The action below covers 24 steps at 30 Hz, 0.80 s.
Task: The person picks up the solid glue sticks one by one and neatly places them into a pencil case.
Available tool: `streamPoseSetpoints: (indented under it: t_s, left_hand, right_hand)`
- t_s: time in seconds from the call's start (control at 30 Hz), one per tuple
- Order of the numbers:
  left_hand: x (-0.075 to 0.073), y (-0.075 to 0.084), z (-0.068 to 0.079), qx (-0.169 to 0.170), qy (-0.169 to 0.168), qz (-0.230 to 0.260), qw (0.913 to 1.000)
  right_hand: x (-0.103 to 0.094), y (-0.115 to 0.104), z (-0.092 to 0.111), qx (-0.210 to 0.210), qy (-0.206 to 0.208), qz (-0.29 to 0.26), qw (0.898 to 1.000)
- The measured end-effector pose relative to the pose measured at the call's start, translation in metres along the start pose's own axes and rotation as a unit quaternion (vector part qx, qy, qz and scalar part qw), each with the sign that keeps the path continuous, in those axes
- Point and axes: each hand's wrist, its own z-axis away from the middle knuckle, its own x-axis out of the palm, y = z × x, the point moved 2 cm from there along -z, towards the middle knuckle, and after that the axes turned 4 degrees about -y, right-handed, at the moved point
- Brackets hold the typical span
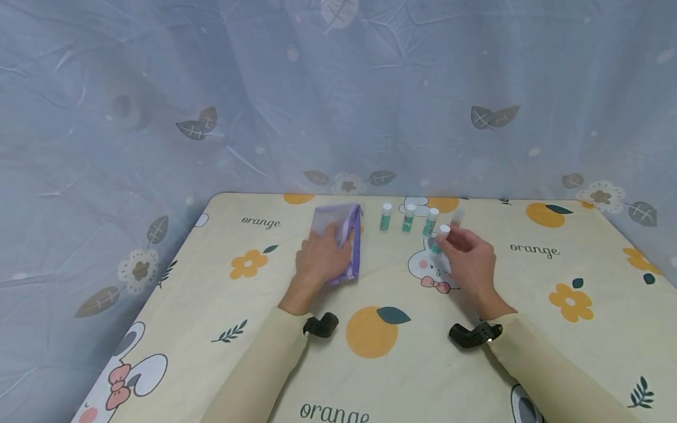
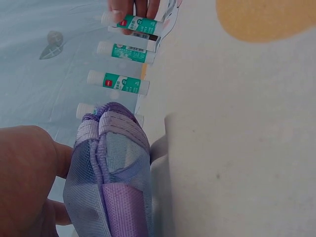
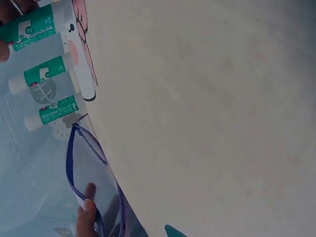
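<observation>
My left hand [image 1: 321, 254] holds a mesh pouch [image 1: 334, 215] with purple trim, fingers on its side and thumb near the edge of its mouth. The pouch stands up from the cloth, its mouth facing right. My right hand [image 1: 472, 262] pinches a glue stick [image 1: 440, 239] with a white cap and green label, held upright. Between the hands, more glue sticks stand in a row: one glue stick [image 1: 385, 218] nearest the pouch, a second glue stick [image 1: 408, 218], and a third glue stick [image 1: 431, 223] close to the right fingers. Another blurred, pale-topped one [image 1: 458, 217] stands partly hidden behind the right hand.
A cream cloth [image 1: 423, 376] printed with oranges, flowers and rabbits covers the table. Behind its far edge hangs a bluish-grey patterned curtain [image 1: 338, 88]. Each wrist wears a black camera, the left camera [image 1: 321, 325] and the right camera [image 1: 475, 335].
</observation>
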Motion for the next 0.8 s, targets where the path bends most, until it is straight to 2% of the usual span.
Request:
streamPoseSetpoints:
  t_s: [0.8]
  left_hand:
    - [-0.0001, -0.0006, 0.0001, -0.001, -0.001, 0.000, 1.0000]
  right_hand:
    - [0.0034, 0.0049, -0.0014, 0.005, -0.023, 0.005, 1.000]
